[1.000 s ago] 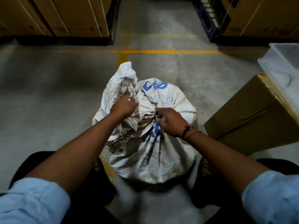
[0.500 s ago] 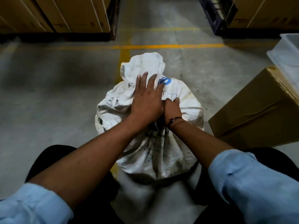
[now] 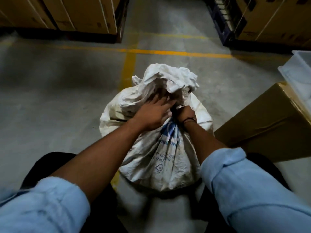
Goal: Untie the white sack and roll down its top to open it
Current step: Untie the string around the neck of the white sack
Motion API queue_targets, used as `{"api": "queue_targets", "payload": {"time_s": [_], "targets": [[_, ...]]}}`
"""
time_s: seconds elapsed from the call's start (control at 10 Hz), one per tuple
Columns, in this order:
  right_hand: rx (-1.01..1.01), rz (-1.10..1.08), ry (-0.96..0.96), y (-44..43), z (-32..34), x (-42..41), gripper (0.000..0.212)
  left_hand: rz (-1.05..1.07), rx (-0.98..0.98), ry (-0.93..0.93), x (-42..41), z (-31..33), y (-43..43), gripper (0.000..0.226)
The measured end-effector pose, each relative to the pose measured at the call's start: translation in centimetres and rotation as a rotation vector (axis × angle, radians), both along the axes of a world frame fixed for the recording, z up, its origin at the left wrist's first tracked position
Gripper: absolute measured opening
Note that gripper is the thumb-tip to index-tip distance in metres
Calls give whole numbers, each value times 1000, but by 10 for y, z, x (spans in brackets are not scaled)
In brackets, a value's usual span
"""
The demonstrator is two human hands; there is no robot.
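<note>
The white sack [image 3: 156, 157] with blue print stands on the concrete floor between my knees. Its bunched top [image 3: 170, 78] sticks up and leans away from me. My left hand [image 3: 151, 113] lies across the gathered neck with its fingers stretched toward the folds, blurred by motion. My right hand [image 3: 184, 113] is curled tight at the neck just right of the left hand, gripping where the sack is tied. The tie itself is hidden between the two hands.
A brown cardboard box [image 3: 262, 121] stands close on the right, with a translucent plastic bin [image 3: 301, 71] behind it. Stacked cartons [image 3: 67, 12] line the far left and far right. Yellow floor lines [image 3: 151, 52] cross beyond the sack.
The sack's top has flopped up and away from me. My left hand has slid from lying flat over the top to reaching into the folds; my right hand stays at the neck.
</note>
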State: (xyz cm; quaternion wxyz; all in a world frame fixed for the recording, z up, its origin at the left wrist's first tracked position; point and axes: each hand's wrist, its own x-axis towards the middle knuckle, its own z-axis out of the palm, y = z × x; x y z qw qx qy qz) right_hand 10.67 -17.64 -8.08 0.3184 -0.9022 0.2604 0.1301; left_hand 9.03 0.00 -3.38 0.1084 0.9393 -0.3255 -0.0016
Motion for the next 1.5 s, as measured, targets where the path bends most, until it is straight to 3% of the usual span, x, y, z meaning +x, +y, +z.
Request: {"api": "queue_targets", "payload": {"time_s": [0.1, 0.2, 0.3, 0.4, 0.5, 0.6, 0.7, 0.9, 1.1, 1.2, 1.3, 1.5], "targets": [[-49, 89, -4, 4, -2, -8, 54, -38, -151, 5, 18, 18, -27, 58], [-64, 58, -84, 4, -4, -21, 55, 7, -66, -39, 60, 25, -69, 58], [-72, 7, -154, 9, -10, -35, 58, 171, -51, 201, 99, -20, -77, 56], [-113, 91, -193, 15, -11, -37, 62, 335, -178, 460, 126, -67, -59, 67], [-215, 213, -290, 19, -16, -43, 53, 368, -227, 604, 141, -78, -55, 84], [-388, 301, -422, 26, -22, -53, 44, 434, -167, 598, 134, -63, -61, 59], [-443, 379, -412, 36, -27, -64, 74, 437, -139, 508, 127, -68, -60, 58], [-535, 497, -242, 31, -21, -57, 73, 392, -45, 400, 112, -64, -58, 65], [-328, 531, 10, 24, 3, -35, 66, 204, 169, 477, 41, -10, -34, 67], [-219, 575, 100, 12, 14, -33, 81, 103, 211, 573, -16, 41, -15, 61], [-55, 674, 154, 2, 36, -41, 100, 114, 106, 587, -61, 83, 7, 58], [-316, 689, -143, -28, 91, -74, 47, 243, -155, 592, -89, 84, 27, 25]]}}
